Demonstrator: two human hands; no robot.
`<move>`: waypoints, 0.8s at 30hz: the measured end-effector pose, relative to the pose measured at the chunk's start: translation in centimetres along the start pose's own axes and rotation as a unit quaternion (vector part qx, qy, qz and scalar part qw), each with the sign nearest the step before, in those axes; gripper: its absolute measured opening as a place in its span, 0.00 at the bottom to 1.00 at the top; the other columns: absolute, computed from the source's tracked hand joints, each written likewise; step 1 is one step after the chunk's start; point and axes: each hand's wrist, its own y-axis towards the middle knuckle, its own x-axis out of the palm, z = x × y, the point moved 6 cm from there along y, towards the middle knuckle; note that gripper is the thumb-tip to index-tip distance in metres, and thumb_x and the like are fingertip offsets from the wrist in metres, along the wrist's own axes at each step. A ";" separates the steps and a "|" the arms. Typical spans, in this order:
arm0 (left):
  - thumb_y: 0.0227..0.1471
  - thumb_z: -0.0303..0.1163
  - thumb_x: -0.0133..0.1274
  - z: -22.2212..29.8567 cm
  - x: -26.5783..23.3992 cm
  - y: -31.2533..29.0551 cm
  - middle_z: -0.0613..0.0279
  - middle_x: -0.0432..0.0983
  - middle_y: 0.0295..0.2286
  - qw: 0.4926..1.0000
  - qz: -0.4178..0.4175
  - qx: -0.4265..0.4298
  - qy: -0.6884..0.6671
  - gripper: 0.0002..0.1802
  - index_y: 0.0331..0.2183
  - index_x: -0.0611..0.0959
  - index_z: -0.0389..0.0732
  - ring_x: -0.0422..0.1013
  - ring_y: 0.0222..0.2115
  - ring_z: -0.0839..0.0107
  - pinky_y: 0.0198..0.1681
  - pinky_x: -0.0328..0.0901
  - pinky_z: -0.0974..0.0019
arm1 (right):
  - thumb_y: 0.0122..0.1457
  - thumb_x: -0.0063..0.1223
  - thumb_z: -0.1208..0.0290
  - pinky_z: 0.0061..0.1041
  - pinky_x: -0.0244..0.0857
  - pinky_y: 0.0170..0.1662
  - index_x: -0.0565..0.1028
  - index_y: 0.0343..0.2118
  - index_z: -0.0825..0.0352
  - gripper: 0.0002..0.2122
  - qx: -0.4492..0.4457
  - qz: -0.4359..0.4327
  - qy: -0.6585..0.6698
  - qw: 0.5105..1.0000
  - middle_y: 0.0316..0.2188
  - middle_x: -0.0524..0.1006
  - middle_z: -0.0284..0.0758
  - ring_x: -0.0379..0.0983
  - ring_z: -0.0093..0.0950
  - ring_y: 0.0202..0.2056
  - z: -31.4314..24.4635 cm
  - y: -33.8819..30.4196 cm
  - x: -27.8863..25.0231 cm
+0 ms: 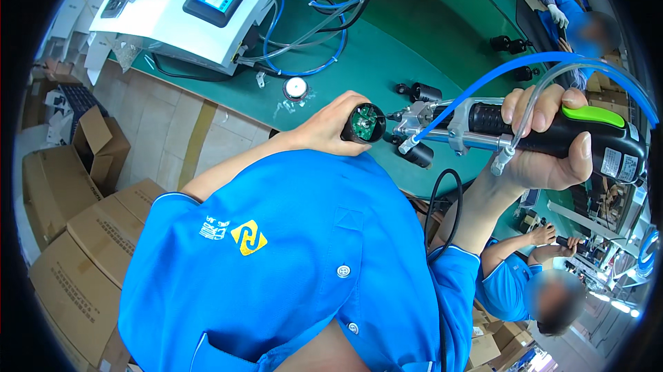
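A round black plastic housing (363, 123) shows a green circuit board inside. The long handheld power driver (525, 134) is black at the grip, bare silver metal at the nose, with a bright lime-green trigger pad on top. A glossy blue air hose (483, 82) and a clear tube (545, 85) arc from it. The flat worktable (428, 26) is deep green. The boxy white machine (173, 13) carries a black-framed light-blue screen. The stacked cardboard cartons (76, 254) are plain brown

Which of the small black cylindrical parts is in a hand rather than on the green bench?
The black cylinder with the green circuit board showing in its open end, gripped by the left hand. The other black cylinders lie loose on the green bench.
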 end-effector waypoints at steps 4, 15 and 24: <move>0.29 0.34 0.61 -0.1 0.1 0.0 0.52 0.64 0.38 1.000 0.000 -0.011 -0.008 0.34 0.42 0.66 0.35 0.64 0.40 0.60 0.43 0.60 0.65 | 0.49 0.41 0.60 0.28 0.59 0.24 0.64 0.37 0.71 0.18 0.004 -0.014 -0.001 1.000 0.19 0.66 0.38 0.63 0.27 0.18 0.2 0.0 -0.1; 0.31 0.33 0.60 -1.9 -0.4 -0.3 0.52 0.63 0.38 0.998 0.013 -0.067 0.011 0.33 0.42 0.66 0.35 0.63 0.40 0.60 0.44 0.58 0.65 | 0.48 0.41 0.59 0.25 0.57 0.22 0.65 0.39 0.70 0.20 -0.010 -0.016 -0.025 1.000 0.20 0.66 0.37 0.62 0.26 0.18 -0.7 0.4 -0.1; 0.30 0.31 0.61 -1.4 -0.7 -0.4 0.52 0.63 0.38 0.999 0.033 -0.043 0.007 0.34 0.42 0.66 0.35 0.63 0.40 0.61 0.44 0.58 0.65 | 0.48 0.41 0.59 0.26 0.57 0.23 0.65 0.38 0.71 0.19 -0.028 -0.002 -0.053 0.998 0.19 0.65 0.37 0.62 0.26 0.17 -0.9 0.0 0.5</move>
